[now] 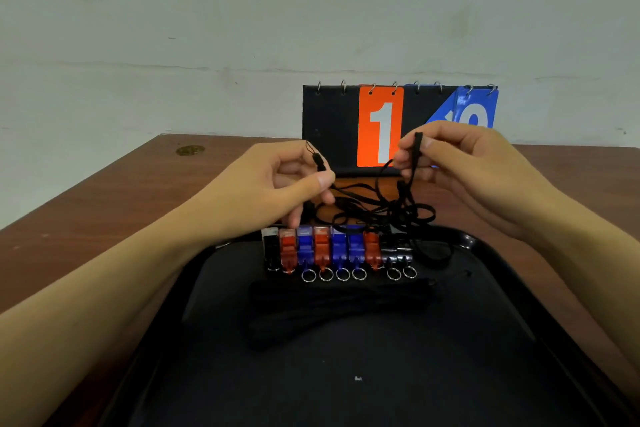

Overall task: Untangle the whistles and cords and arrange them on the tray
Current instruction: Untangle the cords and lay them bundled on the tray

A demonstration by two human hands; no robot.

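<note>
A black tray fills the near table. Along its far edge several whistles lie side by side in a row, black, red and blue, with metal split rings toward me. Just in front of them sits a bundle of black cords. Behind the row, a tangle of black cords lies on the table. My left hand pinches a cord's black clasp end above the tangle. My right hand pinches a doubled cord strand and holds it up.
A flip scoreboard with an orange "1" card and a blue card stands behind the tangle near the wall. The brown wooden table stretches left and right of the tray. A small yellowish mark sits at the table's far left.
</note>
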